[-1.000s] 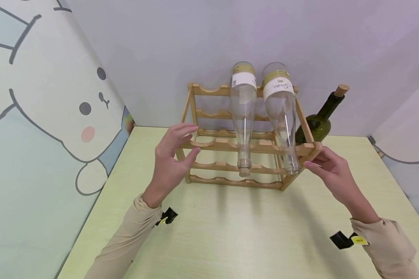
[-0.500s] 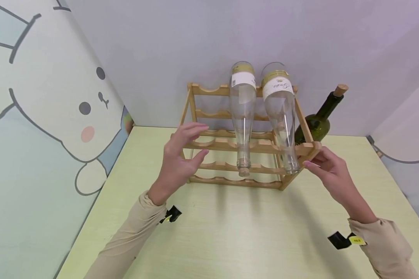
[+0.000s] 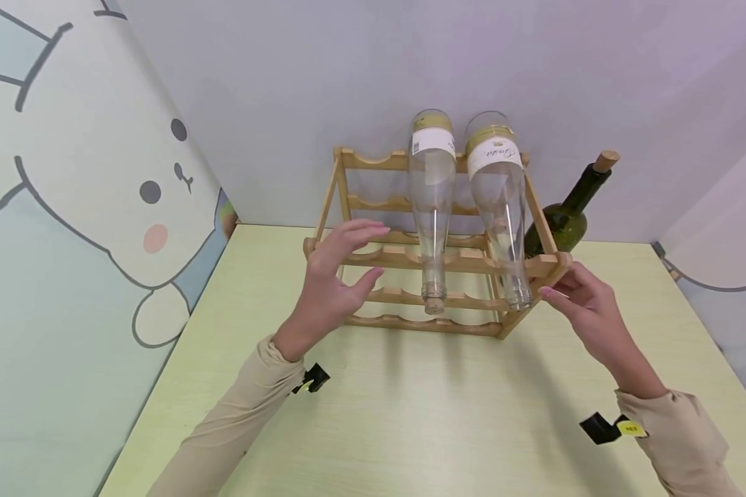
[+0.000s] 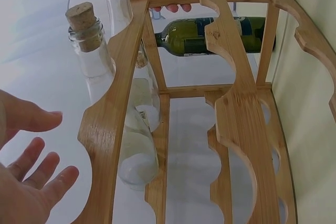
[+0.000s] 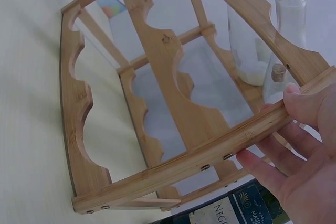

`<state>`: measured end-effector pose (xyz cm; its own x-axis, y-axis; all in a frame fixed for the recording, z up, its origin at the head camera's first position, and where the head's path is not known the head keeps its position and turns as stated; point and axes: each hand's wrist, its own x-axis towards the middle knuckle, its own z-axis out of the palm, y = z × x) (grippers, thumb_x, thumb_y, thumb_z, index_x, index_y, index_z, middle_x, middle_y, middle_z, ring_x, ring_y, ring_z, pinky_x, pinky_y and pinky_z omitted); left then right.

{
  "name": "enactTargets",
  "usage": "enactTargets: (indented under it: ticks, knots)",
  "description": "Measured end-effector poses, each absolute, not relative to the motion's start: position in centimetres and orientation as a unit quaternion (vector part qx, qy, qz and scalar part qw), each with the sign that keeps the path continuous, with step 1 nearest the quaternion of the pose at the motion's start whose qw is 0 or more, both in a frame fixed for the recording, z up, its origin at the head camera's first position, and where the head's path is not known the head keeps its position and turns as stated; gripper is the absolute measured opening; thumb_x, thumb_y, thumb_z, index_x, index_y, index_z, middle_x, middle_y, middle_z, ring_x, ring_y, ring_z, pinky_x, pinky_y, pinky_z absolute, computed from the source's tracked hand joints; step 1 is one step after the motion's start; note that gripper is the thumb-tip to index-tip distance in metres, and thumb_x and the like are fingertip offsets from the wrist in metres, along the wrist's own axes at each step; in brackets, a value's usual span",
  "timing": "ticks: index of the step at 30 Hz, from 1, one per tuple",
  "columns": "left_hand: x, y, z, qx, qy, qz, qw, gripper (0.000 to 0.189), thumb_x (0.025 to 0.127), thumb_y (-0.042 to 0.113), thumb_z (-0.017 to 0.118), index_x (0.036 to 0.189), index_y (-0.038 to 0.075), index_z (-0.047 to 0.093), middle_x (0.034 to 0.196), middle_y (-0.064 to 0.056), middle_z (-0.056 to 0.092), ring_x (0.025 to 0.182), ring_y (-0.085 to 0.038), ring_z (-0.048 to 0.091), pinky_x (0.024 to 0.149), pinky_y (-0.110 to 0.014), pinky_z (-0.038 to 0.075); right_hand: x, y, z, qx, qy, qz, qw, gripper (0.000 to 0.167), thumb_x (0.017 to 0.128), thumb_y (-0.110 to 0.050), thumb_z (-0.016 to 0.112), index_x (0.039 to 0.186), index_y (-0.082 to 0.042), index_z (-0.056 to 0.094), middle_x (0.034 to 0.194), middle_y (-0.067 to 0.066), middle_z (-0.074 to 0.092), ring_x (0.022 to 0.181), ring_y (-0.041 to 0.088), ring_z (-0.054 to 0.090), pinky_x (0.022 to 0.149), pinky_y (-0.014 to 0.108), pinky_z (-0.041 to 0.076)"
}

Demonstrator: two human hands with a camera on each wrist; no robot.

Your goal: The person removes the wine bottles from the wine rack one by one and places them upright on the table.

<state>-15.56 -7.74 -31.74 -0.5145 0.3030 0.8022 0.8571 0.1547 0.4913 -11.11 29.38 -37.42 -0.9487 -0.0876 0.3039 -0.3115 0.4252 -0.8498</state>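
Note:
The wooden wine rack (image 3: 385, 258) stands on the table against the back wall. My right hand (image 3: 587, 304) grips its right front edge; in the right wrist view the thumb lies on the side rail (image 5: 210, 153), fingers beneath. Spread before the rack's front left corner, my left hand (image 3: 332, 283) holds nothing, thumb apart from its fingers (image 4: 44, 179) beside a notched rail (image 4: 105, 135). On the rack's top level lie two clear bottles, necks toward me: a corked bottle (image 3: 434, 221) in the middle and an uncorked bottle (image 3: 500, 190) to its right.
A green corked bottle (image 3: 562, 224) is at the rack's right side, near the back wall (image 3: 286, 90). The pale table (image 3: 410, 414) extends in front. A cartoon-printed wall (image 3: 93, 207) borders the left.
My left hand has moved right, from the rack's left end inward along its front rail. The right hand keeps its grip; rack and bottles stay in place.

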Motion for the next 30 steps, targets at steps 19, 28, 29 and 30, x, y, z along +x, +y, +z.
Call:
enactTargets:
  ticks: [19, 28, 29, 30]
  knots:
    - [-16.2, -6.0, -31.9, -0.434, -0.711, -0.491, 0.254, 0.054, 0.069, -0.018, 0.072, 0.118, 0.002, 0.060, 0.122, -0.013, 0.058, 0.119, -0.022, 0.050, 0.099, -0.034, 0.044, -11.0, 29.0, -38.0, 0.137, -0.806, 0.560, 0.135, 0.047, 0.090, 0.011, 0.054, 0.134, -0.001, 0.047, 0.114, -0.005, 0.061, 0.100, 0.007, 0.058, 0.080, 0.013, 0.050]
    - [-16.4, -5.3, -32.0, -0.445, -0.717, -0.479, 0.241, 0.054, 0.069, -0.018, 0.071, 0.118, 0.002, 0.060, 0.123, -0.016, 0.056, 0.120, -0.021, 0.049, 0.097, -0.031, 0.045, -11.1, 29.0, -37.9, 0.150, -0.801, 0.562, 0.139, 0.046, 0.090, 0.012, 0.053, 0.134, 0.000, 0.047, 0.113, -0.003, 0.061, 0.098, 0.007, 0.059, 0.080, 0.014, 0.051]
    - [-16.4, -5.2, -32.0, -0.447, -0.718, -0.476, 0.242, 0.054, 0.069, -0.019, 0.071, 0.117, 0.002, 0.061, 0.123, -0.017, 0.055, 0.121, -0.022, 0.048, 0.097, -0.031, 0.045, -11.2, 29.0, -37.9, 0.150, -0.802, 0.561, 0.140, 0.046, 0.090, 0.012, 0.053, 0.134, 0.000, 0.047, 0.113, -0.003, 0.061, 0.098, 0.007, 0.059, 0.080, 0.014, 0.051]
    - [-16.5, -5.2, -32.0, -0.449, -0.718, -0.472, 0.243, 0.053, 0.069, -0.018, 0.071, 0.117, 0.003, 0.061, 0.124, -0.017, 0.055, 0.122, -0.022, 0.048, 0.097, -0.030, 0.045, -11.2, 29.0, -37.9, 0.150, -0.802, 0.561, 0.140, 0.046, 0.090, 0.012, 0.053, 0.134, 0.001, 0.047, 0.112, -0.004, 0.061, 0.098, 0.007, 0.059, 0.080, 0.014, 0.051]
